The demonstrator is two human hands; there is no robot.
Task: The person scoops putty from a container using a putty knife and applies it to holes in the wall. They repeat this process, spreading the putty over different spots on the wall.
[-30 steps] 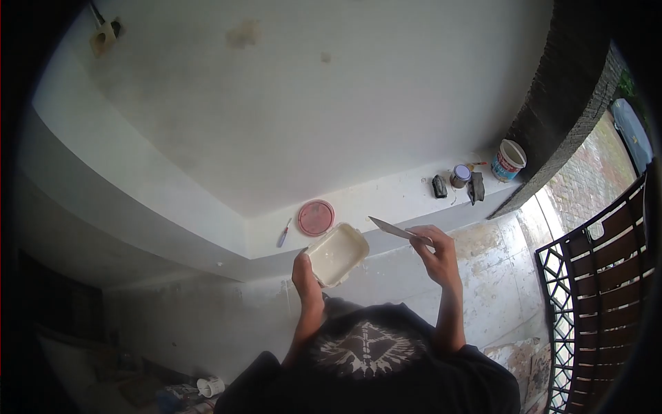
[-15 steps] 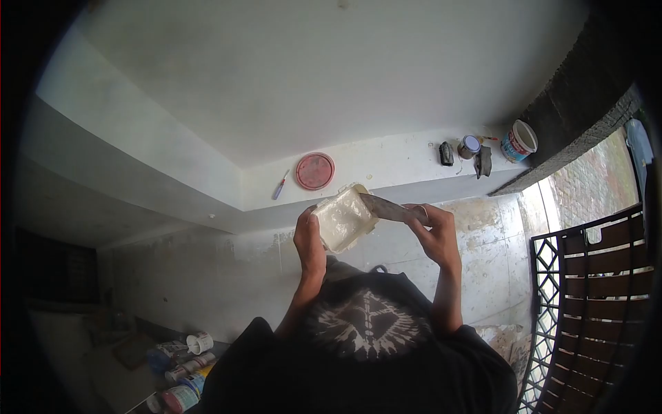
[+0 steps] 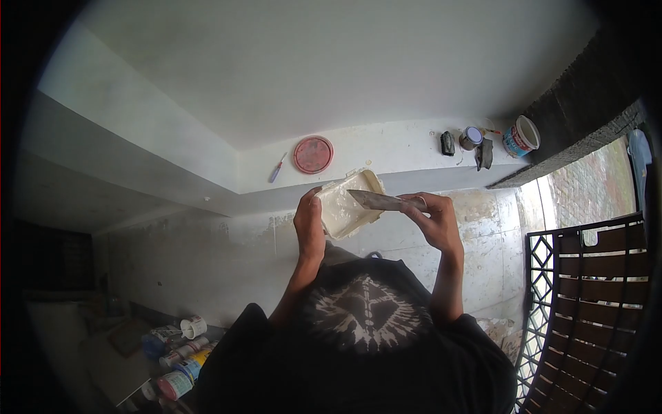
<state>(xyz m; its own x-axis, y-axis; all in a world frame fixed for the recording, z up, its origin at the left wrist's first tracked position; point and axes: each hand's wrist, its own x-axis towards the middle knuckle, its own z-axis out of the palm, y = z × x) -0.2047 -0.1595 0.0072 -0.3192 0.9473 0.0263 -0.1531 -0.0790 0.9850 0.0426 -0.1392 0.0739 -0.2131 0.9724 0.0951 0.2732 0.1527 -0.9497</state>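
A pale cream plastic tub (image 3: pixel 373 182), tilted with its inside facing me, is held by its left side in my left hand (image 3: pixel 310 222). White paste coats its inner surface. My right hand (image 3: pixel 436 222) grips the handle end of a grey, stained putty knife (image 3: pixel 380 201). Its blade reaches over the tub's right wall, and the tip overlaps the paste in this view. Both hands are in front of my chest, close to the ledge.
On the white ledge (image 3: pixel 393 148) lie a round red lid (image 3: pixel 314 155) and a screwdriver (image 3: pixel 278 168). Farther right stand a small can (image 3: pixel 471 139) and a white bucket (image 3: pixel 520 137). Several paint containers (image 3: pixel 175 385) sit at lower left, with a slatted gate (image 3: pixel 600 283) at right.
The putty knife has moved left, from the tub's right edge to over its middle. The tub has tilted so more of its right inner wall shows.
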